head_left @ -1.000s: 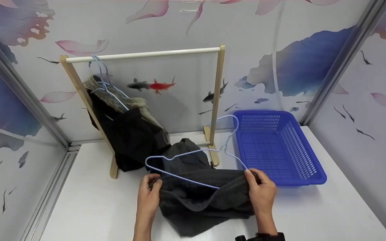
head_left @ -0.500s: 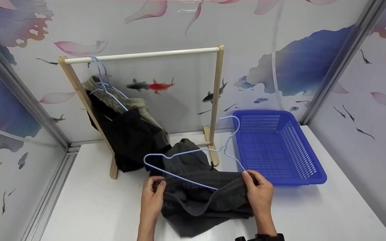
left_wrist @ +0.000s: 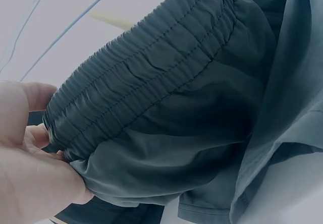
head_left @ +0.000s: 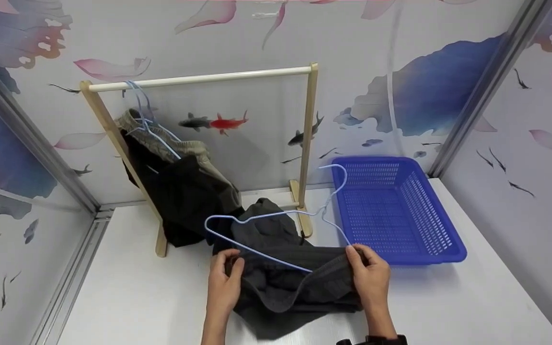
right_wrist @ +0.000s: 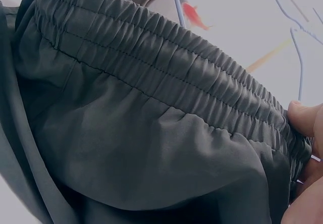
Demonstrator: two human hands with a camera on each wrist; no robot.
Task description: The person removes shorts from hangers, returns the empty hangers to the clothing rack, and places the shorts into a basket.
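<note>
From the head camera, you are looking down at a white tabletop [head_left: 127, 297]. Your left hand [head_left: 225, 282] and right hand [head_left: 371, 275] each pinch one end of the elastic waistband of a pair of dark grey shorts [head_left: 288, 282], which lie bunched on the tabletop between them. A pale blue wire hanger [head_left: 276, 235] sits across the waistband, its lower bar running through the opening and its hook pointing up toward a blue plastic basket [head_left: 436, 230] just to the right. Behind stands a small wooden clothes rack [head_left: 199, 79], with a black garment [head_left: 187, 201] already hung at its left end on another blue hanger [head_left: 149, 120].

From the left wrist camera, your left thumb and fingers [left_wrist: 30, 153] are curled tight on the gathered waistband [left_wrist: 146, 82], the grip closed on the fabric edge.

From the right wrist camera, your right fingertips [right_wrist: 305, 118] pinch the other end of the ribbed band, beside the thin hanger wire [right_wrist: 299, 57].

The shorts look light, soft and limp, so they will likely sag and slide along the smooth wire. The stretchy waistband seems the surest place to hold them; the hanger is thin and may bend, so take it near the hook.
</note>
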